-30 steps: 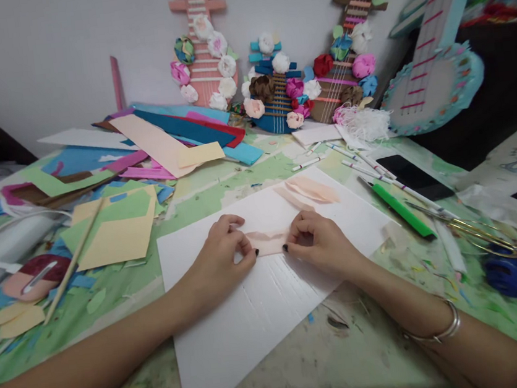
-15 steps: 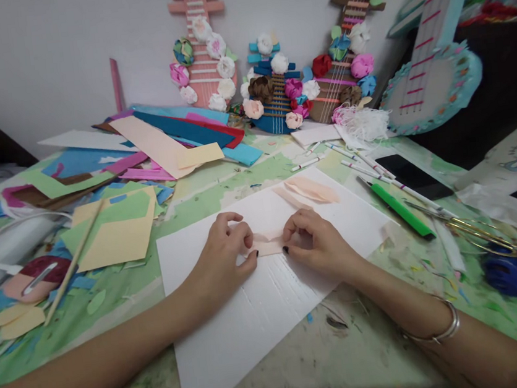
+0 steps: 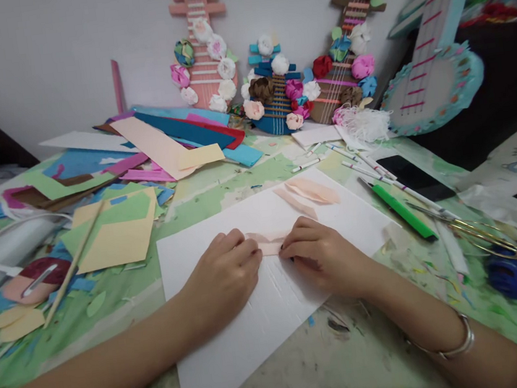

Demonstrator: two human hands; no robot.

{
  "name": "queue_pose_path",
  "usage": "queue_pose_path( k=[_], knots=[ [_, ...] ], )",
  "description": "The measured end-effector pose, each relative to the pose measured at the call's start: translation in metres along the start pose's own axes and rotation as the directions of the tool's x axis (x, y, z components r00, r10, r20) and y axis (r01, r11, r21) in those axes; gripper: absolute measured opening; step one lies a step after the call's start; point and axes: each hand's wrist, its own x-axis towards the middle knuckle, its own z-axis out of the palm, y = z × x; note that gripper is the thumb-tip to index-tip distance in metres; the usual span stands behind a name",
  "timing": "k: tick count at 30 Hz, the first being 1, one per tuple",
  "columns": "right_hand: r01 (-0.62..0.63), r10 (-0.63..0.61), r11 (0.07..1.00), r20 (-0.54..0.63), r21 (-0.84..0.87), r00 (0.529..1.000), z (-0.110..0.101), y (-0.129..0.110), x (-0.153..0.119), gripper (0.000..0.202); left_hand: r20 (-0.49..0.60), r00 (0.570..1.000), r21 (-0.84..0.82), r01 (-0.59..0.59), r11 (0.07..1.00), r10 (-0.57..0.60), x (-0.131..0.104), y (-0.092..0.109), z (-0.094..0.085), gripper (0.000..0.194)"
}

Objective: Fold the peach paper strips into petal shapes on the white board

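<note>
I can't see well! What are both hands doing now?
Left hand: pressing down on the pink paper strip.
Right hand: pressing the same strip.

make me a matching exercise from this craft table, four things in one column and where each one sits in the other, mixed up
Things:
1. pale pink strip
2. green cutter
3. bracelet
4. yellow paper

Places:
a. on the right wrist
b. pinned on the white sheet under the fingers of the left hand and the right hand
c. on the table, left of the white sheet
d. on the table, right of the white sheet

Pairs: 1-b, 2-d, 3-a, 4-c
</note>
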Motion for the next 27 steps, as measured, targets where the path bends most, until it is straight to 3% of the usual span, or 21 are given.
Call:
queue_pose_path(
  k=[5,9,27],
  knots=[
    [0.017,0.01,0.985,0.159,-0.171,0.987,-0.008,-0.007,0.001,0.023,0.078,0.997,0.057,-0.035,0.998,0.03,-0.003,-0.002,-0.003,0.019],
    [0.06,0.004,0.956,0.216,-0.288,0.976,-0.008,-0.011,0.0,0.026,0.148,0.982,0.059,-0.124,0.991,0.114,-0.005,-0.003,-0.002,0.022],
    [0.036,0.03,0.945,0.194,-0.326,0.98,-0.011,-0.011,-0.003,0.018,0.156,0.967,-0.008,-0.202,0.979,0.201,0.0,-0.017,-0.01,0.02]
  ],
)
